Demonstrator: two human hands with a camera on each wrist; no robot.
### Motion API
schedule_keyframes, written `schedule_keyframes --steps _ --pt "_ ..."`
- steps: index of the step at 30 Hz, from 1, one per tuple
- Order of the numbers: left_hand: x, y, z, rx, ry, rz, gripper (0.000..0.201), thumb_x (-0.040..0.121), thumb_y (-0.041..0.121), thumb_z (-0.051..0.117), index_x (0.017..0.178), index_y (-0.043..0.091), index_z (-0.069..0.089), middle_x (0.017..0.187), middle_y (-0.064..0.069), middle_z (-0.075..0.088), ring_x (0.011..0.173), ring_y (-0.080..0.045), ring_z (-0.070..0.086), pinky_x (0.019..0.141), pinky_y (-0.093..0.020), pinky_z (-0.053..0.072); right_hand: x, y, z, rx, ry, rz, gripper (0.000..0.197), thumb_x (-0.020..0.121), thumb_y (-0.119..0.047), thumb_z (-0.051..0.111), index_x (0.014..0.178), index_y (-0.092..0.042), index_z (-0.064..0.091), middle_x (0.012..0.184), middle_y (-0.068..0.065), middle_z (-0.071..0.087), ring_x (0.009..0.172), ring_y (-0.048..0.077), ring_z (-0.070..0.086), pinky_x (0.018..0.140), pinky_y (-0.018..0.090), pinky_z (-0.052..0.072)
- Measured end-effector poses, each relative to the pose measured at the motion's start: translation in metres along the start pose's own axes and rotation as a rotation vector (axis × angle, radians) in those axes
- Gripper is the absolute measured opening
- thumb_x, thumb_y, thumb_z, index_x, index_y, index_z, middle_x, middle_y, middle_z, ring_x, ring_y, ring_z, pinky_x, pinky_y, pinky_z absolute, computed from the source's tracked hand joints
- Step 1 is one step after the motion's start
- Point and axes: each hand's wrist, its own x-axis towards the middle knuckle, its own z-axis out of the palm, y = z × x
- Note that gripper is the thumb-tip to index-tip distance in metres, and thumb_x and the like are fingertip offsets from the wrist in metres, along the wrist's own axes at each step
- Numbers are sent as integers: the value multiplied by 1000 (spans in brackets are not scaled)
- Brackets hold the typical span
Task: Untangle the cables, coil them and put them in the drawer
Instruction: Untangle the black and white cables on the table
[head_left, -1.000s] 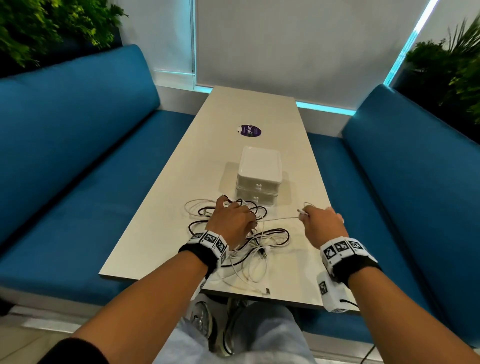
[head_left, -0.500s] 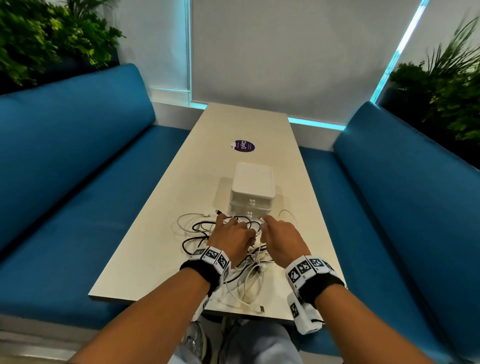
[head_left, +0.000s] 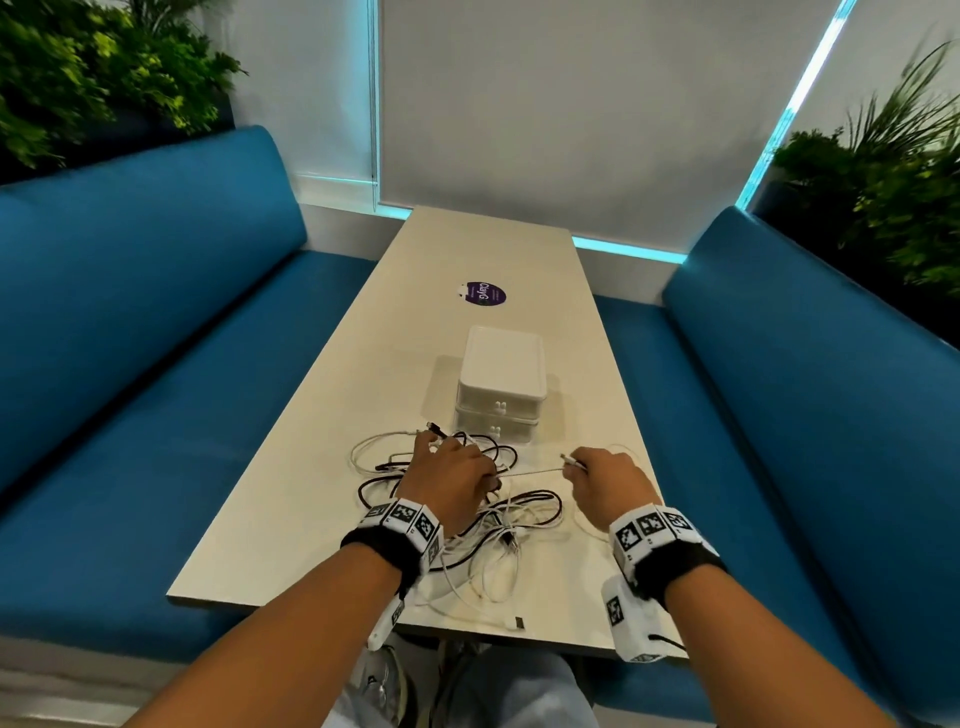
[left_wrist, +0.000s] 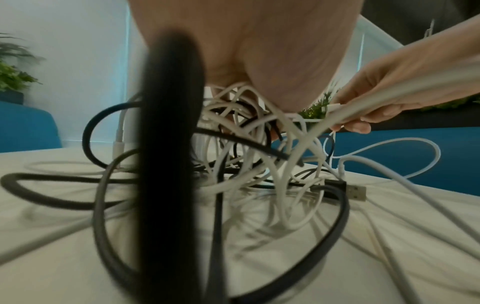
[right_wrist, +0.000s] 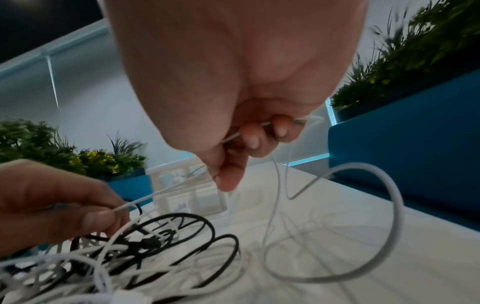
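A tangle of black and white cables (head_left: 488, 514) lies on the near end of the table (head_left: 291, 519). My left hand (head_left: 449, 475) rests over the tangle and pinches a thin white cable (right_wrist: 145, 198) that runs taut across to my right hand (head_left: 605, 475). The right hand pinches that same cable near its plug end (head_left: 571, 460), a little to the right of the tangle. A small white two-drawer box (head_left: 500, 387) stands just beyond the cables, both drawers closed. In the left wrist view a black USB plug (left_wrist: 348, 192) lies among the loops.
Blue benches (head_left: 156, 332) flank the table on both sides. A purple round sticker (head_left: 484, 294) sits further up the table. Plants (head_left: 893, 171) stand behind the bench backs. A loose white loop (right_wrist: 363, 226) trails on the table to the right.
Half a second ago my right hand was close beside the left at the tangle. It has since moved right, drawing the white cable out taut. The left hand stayed on the tangle.
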Motion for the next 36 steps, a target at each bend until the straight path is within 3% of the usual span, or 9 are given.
schedule_keyframes --steps 4,7,10,13,17,24,30,33,36 --pt "2 10 -1 53 -29 30 21 97 33 43 101 34 64 109 12 63 115 -18 48 106 -48 17 -7 3 3 -38 0 20 28 99 -35 41 114 -24 62 102 9 66 90 30 64 76 35 53" --pt "2 14 1 76 -32 29 22 97 33 42 103 34 63 109 10 63 115 -20 48 104 -48 16 -12 -14 12 76 -26 -108 35 101 -38 39 129 -28 57 111 11 68 100 30 64 84 36 52" --pt "2 14 -1 76 -36 32 25 100 34 38 109 34 62 111 9 63 117 -21 48 105 -49 18 -12 -36 22 90 -106 -249 27 100 -32 42 114 -23 62 99 7 70 93 28 64 79 36 51" --pt "0 11 -3 63 -17 27 26 101 36 37 111 34 61 111 9 62 117 -20 49 106 -49 19 -6 -45 27 89 -97 -237 21 98 -31 44 97 -19 61 92 8 69 89 29 62 76 39 51" --pt "-4 3 1 73 13 39 26 101 40 40 111 32 62 111 11 64 115 -19 51 106 -50 18 0 -38 24 12 -40 -211 22 96 -39 45 95 -24 61 93 7 68 89 29 62 75 39 52" --pt "-3 -8 2 66 12 18 23 99 36 42 101 34 65 109 13 65 112 -19 50 105 -48 17 2 19 1 -49 -5 71 25 98 -35 41 104 -20 61 98 10 65 84 31 61 73 37 53" --pt "-1 10 0 82 -18 37 22 98 35 42 101 33 64 105 11 63 114 -20 49 107 -52 20 -16 -17 16 27 -5 -151 42 102 -35 39 143 -29 39 104 17 66 95 35 62 79 38 50" --pt "-2 9 -1 114 -9 48 20 98 35 43 101 34 62 105 11 64 113 -20 50 107 -52 20 -14 -36 26 92 55 -240 51 101 -32 40 149 -29 23 87 15 65 84 34 60 73 42 51" --pt "-4 6 -2 122 19 28 19 98 34 42 104 34 61 105 10 65 112 -21 52 105 -51 21 -15 -46 31 150 106 -249 48 98 -32 41 143 -24 26 84 11 66 82 32 62 72 42 51"
